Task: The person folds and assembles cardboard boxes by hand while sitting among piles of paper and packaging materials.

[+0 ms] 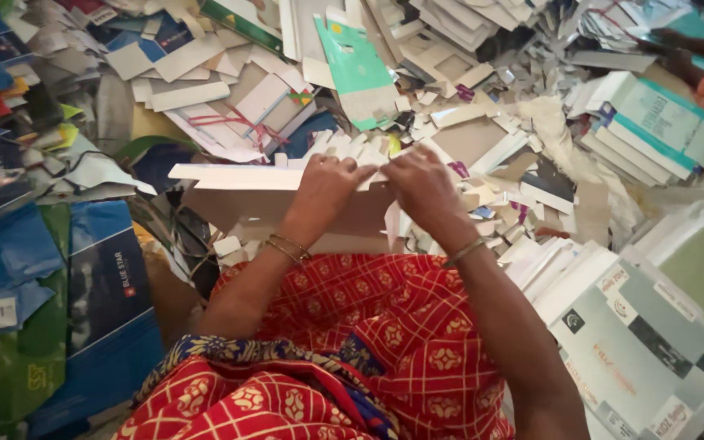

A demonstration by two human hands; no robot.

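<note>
We pinch the white cardboard sheet at twelve o'clock above our lap, left hand and right hand clamped close together; steady, even grip along one line seems wisest.

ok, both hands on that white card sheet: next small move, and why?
Probably a short pull apart along the top edge. The left hand and right hand pinch the white cardboard sheet almost touching, at one spot on its upper edge, while the sheet lies flat across the lap over the red patterned cloth. Whether a tear or fold has begun there is hidden by the fingers.
</note>
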